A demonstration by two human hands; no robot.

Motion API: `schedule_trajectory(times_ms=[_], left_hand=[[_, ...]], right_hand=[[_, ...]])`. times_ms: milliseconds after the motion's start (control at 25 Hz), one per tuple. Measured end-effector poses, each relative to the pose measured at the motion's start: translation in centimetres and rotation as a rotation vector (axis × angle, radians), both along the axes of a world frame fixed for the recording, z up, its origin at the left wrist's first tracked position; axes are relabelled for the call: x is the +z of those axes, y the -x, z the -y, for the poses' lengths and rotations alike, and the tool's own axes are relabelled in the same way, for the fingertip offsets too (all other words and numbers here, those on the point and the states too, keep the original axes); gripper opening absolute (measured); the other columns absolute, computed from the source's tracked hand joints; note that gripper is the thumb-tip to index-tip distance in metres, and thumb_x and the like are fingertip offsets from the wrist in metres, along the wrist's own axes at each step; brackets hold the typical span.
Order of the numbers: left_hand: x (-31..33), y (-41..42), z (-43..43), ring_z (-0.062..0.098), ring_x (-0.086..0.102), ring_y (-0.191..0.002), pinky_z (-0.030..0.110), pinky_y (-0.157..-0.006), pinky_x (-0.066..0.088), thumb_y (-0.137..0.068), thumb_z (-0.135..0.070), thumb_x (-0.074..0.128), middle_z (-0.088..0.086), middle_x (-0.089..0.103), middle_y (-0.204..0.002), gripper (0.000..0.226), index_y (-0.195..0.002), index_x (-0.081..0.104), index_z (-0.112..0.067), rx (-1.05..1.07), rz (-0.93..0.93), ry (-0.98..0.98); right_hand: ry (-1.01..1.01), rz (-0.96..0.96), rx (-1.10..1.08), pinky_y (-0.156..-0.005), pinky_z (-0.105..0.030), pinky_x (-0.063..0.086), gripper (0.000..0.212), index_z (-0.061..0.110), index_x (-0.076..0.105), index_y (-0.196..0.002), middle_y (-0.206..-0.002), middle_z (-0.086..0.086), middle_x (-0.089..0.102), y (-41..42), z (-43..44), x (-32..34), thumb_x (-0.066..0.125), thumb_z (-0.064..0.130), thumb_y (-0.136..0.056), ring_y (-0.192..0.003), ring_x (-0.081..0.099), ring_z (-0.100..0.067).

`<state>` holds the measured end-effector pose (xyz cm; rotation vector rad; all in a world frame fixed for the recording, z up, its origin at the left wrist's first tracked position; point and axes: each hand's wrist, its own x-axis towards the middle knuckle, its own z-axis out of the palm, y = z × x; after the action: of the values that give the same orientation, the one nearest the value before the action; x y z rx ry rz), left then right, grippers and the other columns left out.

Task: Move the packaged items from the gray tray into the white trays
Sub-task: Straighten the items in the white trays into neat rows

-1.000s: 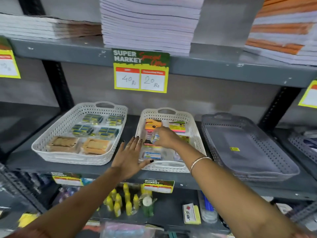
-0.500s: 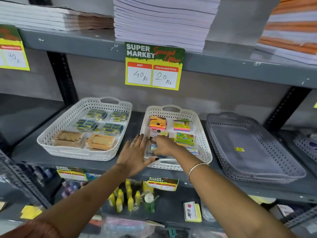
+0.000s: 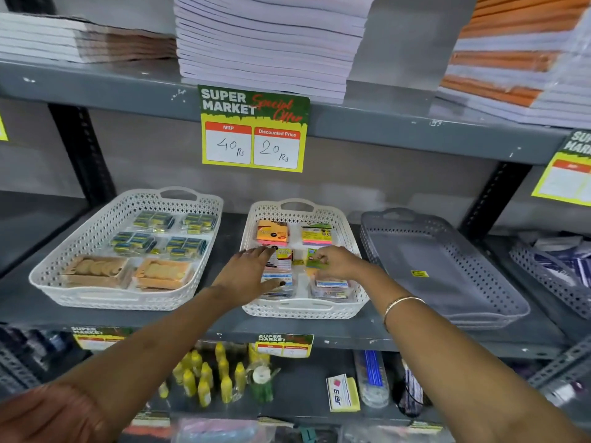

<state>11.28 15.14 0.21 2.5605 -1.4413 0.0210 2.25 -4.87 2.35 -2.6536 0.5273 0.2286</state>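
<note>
Packaged items fill two white trays (image 3: 348, 238); right hand (image 3: 335, 262) pinches green packet (image 3: 315, 260); left hand (image 3: 246, 276) flat, spread.

A gray metal shelf (image 3: 351, 330) carries two white trays (image 3: 80, 292) (image 3: 358, 302) and a seemingly empty gray tray (image 3: 499, 314).

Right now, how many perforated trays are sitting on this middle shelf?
4: a white tray at left, a white tray where both hands work, a gray tray to its right, and another gray one cut off at the frame edge.
</note>
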Motion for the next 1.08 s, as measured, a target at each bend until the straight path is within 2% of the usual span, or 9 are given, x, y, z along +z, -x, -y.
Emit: schedule_trajectory(times_ms=[80,160,400,600,800,960,1080], left_hand=[[0.3,-0.5,1.7,0.026,0.043,-0.125,0.039,-0.103,0.037,-0.086,-0.043,0.058,0.009,0.04,-0.144,0.067,-0.139,0.031,-0.013,-0.042,-0.095,-0.107],[-0.3,-1.0,2.8,0.026,0.047,-0.12,0.037,-0.099,0.04,-0.082,-0.041,0.065,0.009,0.047,-0.137,0.066,-0.134,0.038,-0.013,-0.063,-0.132,-0.227],[-1.0,-1.7,3.3,0.026,0.053,-0.112,0.029,-0.093,0.04,-0.077,-0.025,0.073,0.009,0.055,-0.129,0.056,-0.125,0.047,-0.011,-0.078,-0.165,-0.238],[-1.6,-2.4,3.2,0.025,0.054,-0.11,0.031,-0.094,0.043,-0.075,-0.025,0.074,0.009,0.056,-0.127,0.055,-0.123,0.049,-0.013,-0.096,-0.183,-0.231],[-2.1,-3.0,3.3,0.025,0.05,-0.117,0.032,-0.099,0.04,-0.077,-0.03,0.071,0.009,0.05,-0.135,0.063,-0.13,0.042,-0.014,-0.132,-0.174,-0.239],[-1.5,-3.6,3.3,0.026,0.042,-0.125,0.036,-0.103,0.036,-0.083,-0.045,0.062,0.009,0.041,-0.142,0.073,-0.139,0.029,-0.013,-0.171,-0.26,-0.127],[-0.8,-5.0,4.4,0.028,0.04,-0.126,0.038,-0.102,0.036,-0.089,-0.038,0.057,0.012,0.039,-0.143,0.065,-0.139,0.029,-0.008,-0.108,-0.245,-0.018]], right_hand=[[0.008,-0.121,0.039,-0.106,-0.035,0.039,0.063,0.002,0.048,-0.135,-0.141,-0.016,0.049,0.9,0.5,-0.7,0.074,0.021,-0.081,-0.13,0.047,-0.03],[0.058,-0.146,0.044,-0.11,-0.034,0.039,0.071,0.007,0.044,-0.14,-0.145,-0.012,0.046,1.5,0.6,-1.7,0.077,0.022,-0.078,-0.133,0.045,-0.028],[0.125,-0.088,0.028,-0.096,-0.032,0.045,0.063,0.008,0.049,-0.134,-0.135,-0.016,0.055,2.3,0.5,-2.0,0.075,0.018,-0.078,-0.12,0.054,-0.031],[0.16,-0.081,0.022,-0.08,-0.028,0.044,0.052,0.007,0.053,-0.126,-0.125,-0.017,0.061,2.4,0.1,-2.2,0.073,0.018,-0.079,-0.11,0.059,-0.032],[0.176,-0.097,0.0,-0.093,-0.032,0.046,0.052,0.005,0.052,-0.13,-0.131,-0.017,0.057,2.3,-0.4,-2.1,0.07,0.017,-0.082,-0.117,0.055,-0.032],[0.068,-0.099,-0.049,-0.107,-0.033,0.039,0.069,0.008,0.038,-0.143,-0.146,-0.013,0.045,1.6,-0.2,-1.1,0.069,0.028,-0.084,-0.131,0.046,-0.029],[0.045,0.021,-0.139,-0.101,-0.031,0.042,0.06,0.008,0.043,-0.139,-0.139,-0.017,0.05,0.0,1.7,-0.2,0.066,0.027,-0.087,-0.125,0.05,-0.029]])
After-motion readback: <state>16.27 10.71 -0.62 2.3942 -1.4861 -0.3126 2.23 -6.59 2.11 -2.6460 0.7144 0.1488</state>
